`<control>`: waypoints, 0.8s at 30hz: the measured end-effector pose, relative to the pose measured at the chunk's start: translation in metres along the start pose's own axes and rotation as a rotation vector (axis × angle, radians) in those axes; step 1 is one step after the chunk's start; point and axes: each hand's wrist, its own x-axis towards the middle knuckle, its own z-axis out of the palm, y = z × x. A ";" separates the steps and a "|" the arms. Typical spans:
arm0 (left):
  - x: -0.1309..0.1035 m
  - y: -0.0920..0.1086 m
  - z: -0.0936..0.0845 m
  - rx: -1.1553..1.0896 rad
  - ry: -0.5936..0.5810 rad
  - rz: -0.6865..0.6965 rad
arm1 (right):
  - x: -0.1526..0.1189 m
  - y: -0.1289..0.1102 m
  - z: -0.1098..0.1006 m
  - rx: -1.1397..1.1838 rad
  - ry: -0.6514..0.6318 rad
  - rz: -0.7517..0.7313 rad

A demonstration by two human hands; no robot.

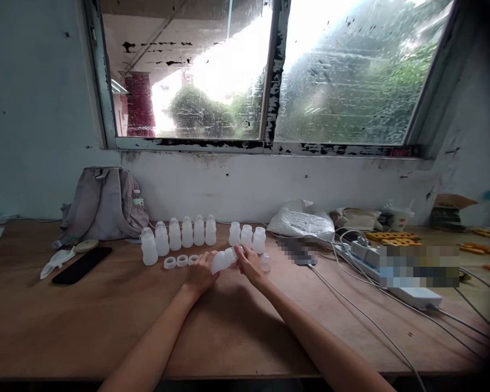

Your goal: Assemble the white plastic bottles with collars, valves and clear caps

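A frosted white bottle (219, 262) lies tilted between my hands, its neck toward the right. My left hand (201, 271) is wrapped round its body. At the neck end, the fingers of my right hand (249, 262) are closed; whether they pinch a small part there is hard to see. Behind stand several capped bottles (175, 235) in a row on the left and three bottles without caps (246, 236) on the right. White rings (170, 263) lie in front of the capped row, partly hidden by my left hand. A clear cap (265, 262) sits right of my right hand.
On the left are a grey backpack (102, 207), a black phone (82, 265) and a crumpled white wrapper (57, 261). Rightward lie a plastic bag (302, 220), a power strip (416, 297) and loose cables. The wooden table's front edge (237, 375) runs below my forearms.
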 end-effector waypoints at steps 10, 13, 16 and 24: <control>0.000 0.021 -0.009 -0.762 -0.321 -0.105 | 0.007 0.006 -0.016 -0.197 0.176 -0.074; 0.002 0.024 -0.010 -1.049 -0.546 -0.194 | 0.008 0.005 -0.020 -0.156 0.168 -0.074; 0.001 0.022 -0.011 -1.188 -0.724 -0.196 | 0.009 0.003 -0.021 -0.122 0.178 -0.078; -0.002 0.010 -0.010 -1.665 -0.773 -0.333 | 0.025 0.003 -0.062 -0.193 0.474 0.107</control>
